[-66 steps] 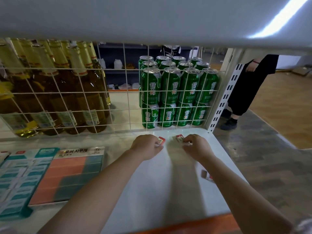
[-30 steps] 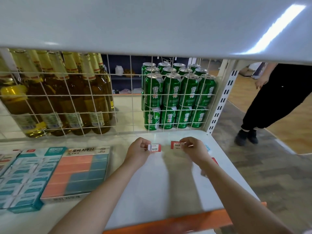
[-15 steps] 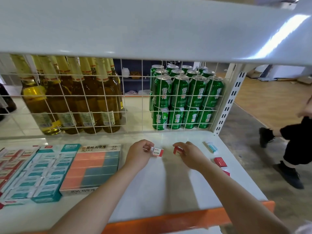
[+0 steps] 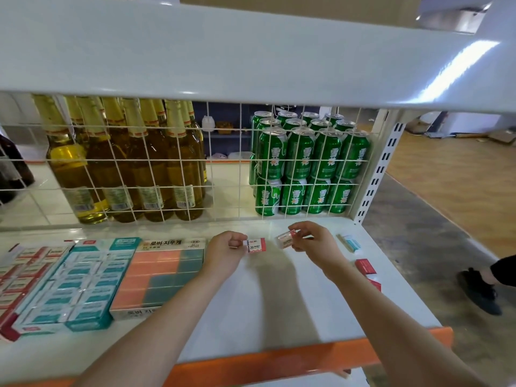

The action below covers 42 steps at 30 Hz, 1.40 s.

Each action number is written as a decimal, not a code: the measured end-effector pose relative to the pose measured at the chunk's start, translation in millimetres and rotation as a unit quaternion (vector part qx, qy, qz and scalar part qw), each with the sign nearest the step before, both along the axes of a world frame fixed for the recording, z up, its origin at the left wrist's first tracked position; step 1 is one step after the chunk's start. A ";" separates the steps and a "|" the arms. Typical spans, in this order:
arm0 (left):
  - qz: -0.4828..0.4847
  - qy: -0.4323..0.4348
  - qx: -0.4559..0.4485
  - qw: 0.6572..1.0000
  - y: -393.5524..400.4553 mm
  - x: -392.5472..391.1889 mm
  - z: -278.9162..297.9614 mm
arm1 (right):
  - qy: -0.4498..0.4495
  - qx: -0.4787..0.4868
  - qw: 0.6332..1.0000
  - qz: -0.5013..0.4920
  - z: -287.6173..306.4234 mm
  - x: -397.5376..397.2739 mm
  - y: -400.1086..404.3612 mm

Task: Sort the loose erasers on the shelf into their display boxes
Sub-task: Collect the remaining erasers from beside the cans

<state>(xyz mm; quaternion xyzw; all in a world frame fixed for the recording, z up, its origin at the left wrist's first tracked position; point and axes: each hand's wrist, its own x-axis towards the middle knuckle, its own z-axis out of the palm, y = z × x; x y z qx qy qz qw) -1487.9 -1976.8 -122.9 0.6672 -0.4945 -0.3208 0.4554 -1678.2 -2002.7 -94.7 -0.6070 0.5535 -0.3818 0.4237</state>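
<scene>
My left hand (image 4: 224, 248) pinches a small red-and-white eraser (image 4: 257, 245) just above the white shelf (image 4: 251, 308). A second red-and-white eraser (image 4: 285, 239), tilted, is held in my right hand (image 4: 312, 241). Loose on the shelf to the right lie a teal-and-white eraser (image 4: 350, 243) and two red erasers (image 4: 365, 266) (image 4: 375, 284). At the left stand three display boxes: a red one (image 4: 19, 272), a teal one (image 4: 78, 283) and a pink-and-teal one (image 4: 164, 272).
A white wire grid (image 4: 223, 163) closes the back of the shelf; behind it stand glass bottles (image 4: 125, 163) and green cans (image 4: 310, 163). Another shelf board hangs overhead. The orange shelf lip (image 4: 279, 361) runs along the front. A person's shoe (image 4: 479, 291) is on the floor at right.
Both hands have lifted their erasers slightly and turned them label-up. The camera has pulled back and tilted, showing more boxes at left. The person at right has walked farther away.
</scene>
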 end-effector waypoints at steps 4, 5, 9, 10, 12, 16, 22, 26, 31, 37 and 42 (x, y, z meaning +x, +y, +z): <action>-0.004 0.024 0.005 1.000 5.7 -0.3 -2.1 | -0.004 0.015 1.000 0.017 -3.6 3.7 6.3; -0.003 0.023 0.005 1.000 7.3 -0.1 -2.1 | 0.001 0.012 1.000 0.013 -5.0 4.7 7.1; -0.008 0.009 0.001 1.000 13.6 3.8 1.7 | 0.020 0.010 1.000 0.005 -8.1 8.3 8.3; -0.008 0.003 -0.002 1.000 14.7 5.5 3.0 | 0.023 0.012 1.000 0.007 -8.2 9.3 9.0; -0.007 -0.012 -0.008 1.000 16.2 9.8 6.1 | 0.032 0.011 0.999 0.010 -7.3 12.0 11.4; -0.019 -0.040 -0.015 0.999 21.5 20.7 13.4 | 0.034 0.012 0.999 0.004 -2.9 21.7 15.8; -0.022 -0.095 -0.037 0.995 30.3 45.2 22.4 | 0.037 -0.003 0.999 -0.006 4.8 49.5 24.7; -0.012 -0.119 -0.062 0.991 39.4 70.4 35.6 | 0.061 -0.033 0.997 -0.024 10.1 79.9 31.9; -0.013 -0.118 -0.063 0.991 52.7 118.1 45.9 | 0.049 -0.041 0.998 -0.028 15.9 129.0 39.5; 0.005 -0.134 -0.053 0.990 72.0 185.9 53.0 | 0.060 -0.053 0.997 0.006 17.9 201.2 53.9; 0.023 -0.145 -0.043 0.988 90.9 246.1 57.5 | 0.089 -0.067 0.993 0.039 17.1 260.0 65.5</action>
